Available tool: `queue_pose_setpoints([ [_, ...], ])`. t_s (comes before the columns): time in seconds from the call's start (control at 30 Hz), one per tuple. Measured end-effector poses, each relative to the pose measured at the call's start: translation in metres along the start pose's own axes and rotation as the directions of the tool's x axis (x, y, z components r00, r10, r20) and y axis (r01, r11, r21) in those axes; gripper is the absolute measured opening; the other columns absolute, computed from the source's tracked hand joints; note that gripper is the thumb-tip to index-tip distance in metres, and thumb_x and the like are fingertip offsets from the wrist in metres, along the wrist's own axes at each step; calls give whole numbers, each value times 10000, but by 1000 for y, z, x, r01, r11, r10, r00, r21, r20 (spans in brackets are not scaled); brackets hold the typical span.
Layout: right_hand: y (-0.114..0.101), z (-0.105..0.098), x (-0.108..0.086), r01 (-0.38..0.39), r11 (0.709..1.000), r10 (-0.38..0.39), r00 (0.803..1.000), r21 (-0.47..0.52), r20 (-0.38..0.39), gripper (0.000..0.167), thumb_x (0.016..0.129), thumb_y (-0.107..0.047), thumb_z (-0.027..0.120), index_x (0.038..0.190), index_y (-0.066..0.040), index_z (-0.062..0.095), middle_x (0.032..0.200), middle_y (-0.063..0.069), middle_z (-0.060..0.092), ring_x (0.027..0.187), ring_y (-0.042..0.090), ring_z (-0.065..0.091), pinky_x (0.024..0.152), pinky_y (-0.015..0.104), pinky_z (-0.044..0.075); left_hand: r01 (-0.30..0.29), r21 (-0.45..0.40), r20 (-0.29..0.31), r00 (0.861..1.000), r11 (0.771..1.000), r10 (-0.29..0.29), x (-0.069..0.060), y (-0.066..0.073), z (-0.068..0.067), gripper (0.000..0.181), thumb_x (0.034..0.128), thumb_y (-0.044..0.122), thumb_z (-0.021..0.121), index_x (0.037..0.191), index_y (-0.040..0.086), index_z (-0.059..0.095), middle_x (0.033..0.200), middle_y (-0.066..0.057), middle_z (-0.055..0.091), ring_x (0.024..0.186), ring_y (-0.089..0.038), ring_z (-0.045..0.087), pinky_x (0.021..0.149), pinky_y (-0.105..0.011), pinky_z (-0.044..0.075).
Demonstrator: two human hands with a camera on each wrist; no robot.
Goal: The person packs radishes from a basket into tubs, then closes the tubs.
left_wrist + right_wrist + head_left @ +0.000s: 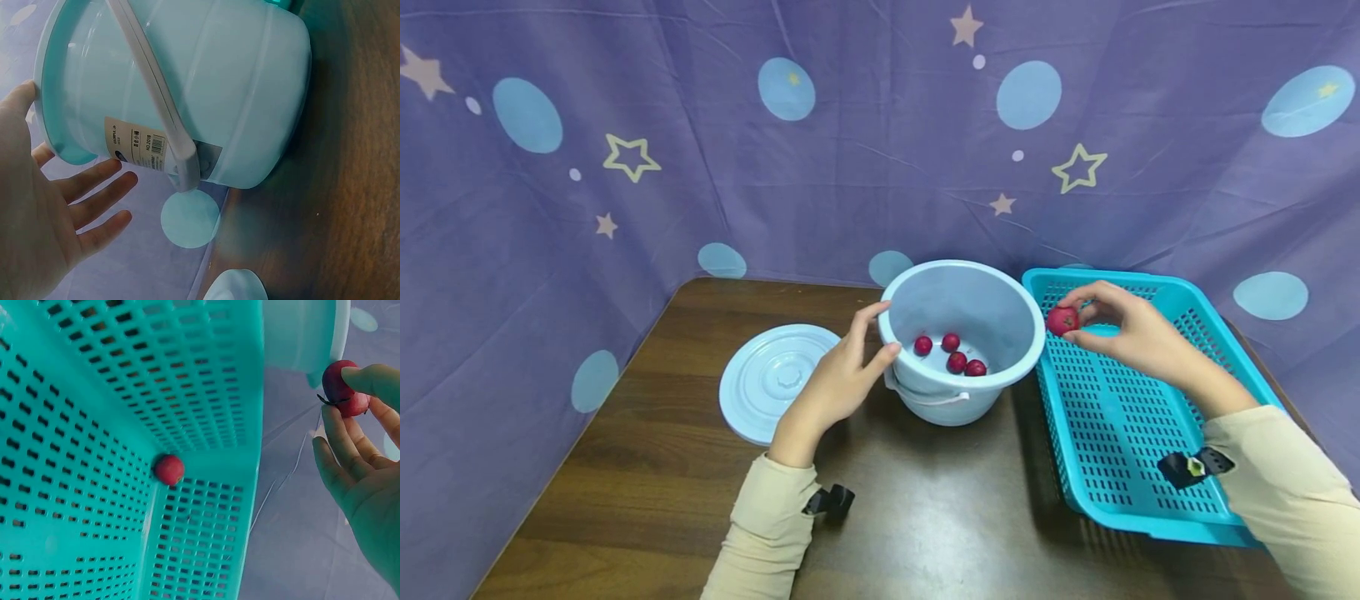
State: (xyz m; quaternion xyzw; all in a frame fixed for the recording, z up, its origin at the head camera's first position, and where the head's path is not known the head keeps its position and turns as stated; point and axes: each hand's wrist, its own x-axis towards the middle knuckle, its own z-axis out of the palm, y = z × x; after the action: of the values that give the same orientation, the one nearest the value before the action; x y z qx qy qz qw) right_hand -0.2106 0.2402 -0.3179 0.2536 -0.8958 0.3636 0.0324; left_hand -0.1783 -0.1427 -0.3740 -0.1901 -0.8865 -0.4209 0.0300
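My right hand (pixel 1123 329) pinches a small red tomato (pixel 1062 321) with a green stem top between thumb and fingertips. It is above the turquoise basket's left side, close to the bucket's rim. My left hand (pixel 842 371) touches the left side of the light-blue bucket's rim (pixel 958 268) with thumb and index finger. Its other fingers extend beside the bucket wall in the left wrist view. Several red tomatoes (pixel 957 362) lie on the bucket's floor. In the right wrist view, another tomato (pixel 169 469) sits in a corner of the slotted basket (pixel 250 425).
A round light-blue lid (pixel 756 392) lies flat on the brown wooden table (pixel 647 450), left of the bucket. The bucket's handle (pixel 153 75) hangs down against its side. Behind the table hangs a purple cloth (pixel 865 183) with stars and dots.
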Motion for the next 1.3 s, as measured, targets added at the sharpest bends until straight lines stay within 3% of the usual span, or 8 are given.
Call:
queue_pose_setpoints([
  [0.17,-11,2,0,106,994,-106,993,3,-52,421,829,38,772,1216,-52,634,1114,39,607,886,53,620,817,108,463,4,4,-1,1000,1000,-4,0,1,-1,622,1005,617,392,1534,363,188,1411,-107,483,1216,-281,538,926,-543,456],
  [0.33,-19,4,0,164,986,-163,984,9,-77,462,789,78,792,1207,-50,640,1122,27,601,882,62,614,852,109,455,13,0,4,1000,1000,-13,-1,2,-1,624,1005,611,400,1536,367,181,1418,-102,474,1196,-285,545,921,-543,458],
  [0.93,-39,18,7,263,965,-263,962,-16,-68,495,718,101,837,1156,-42,657,1125,19,601,885,75,623,853,145,482,4,6,-7,1000,1000,-4,-1,1,-1,606,1011,592,409,1535,378,191,1421,-110,470,1202,-306,541,927,-548,451],
  [1.3,-47,28,11,260,965,-261,964,-22,-49,463,741,72,833,1148,-76,672,1108,1,601,865,82,634,786,148,497,10,10,-3,1000,1000,-10,-1,1,-1,613,1007,608,399,1535,381,189,1444,-122,453,1208,-325,538,929,-556,446],
])
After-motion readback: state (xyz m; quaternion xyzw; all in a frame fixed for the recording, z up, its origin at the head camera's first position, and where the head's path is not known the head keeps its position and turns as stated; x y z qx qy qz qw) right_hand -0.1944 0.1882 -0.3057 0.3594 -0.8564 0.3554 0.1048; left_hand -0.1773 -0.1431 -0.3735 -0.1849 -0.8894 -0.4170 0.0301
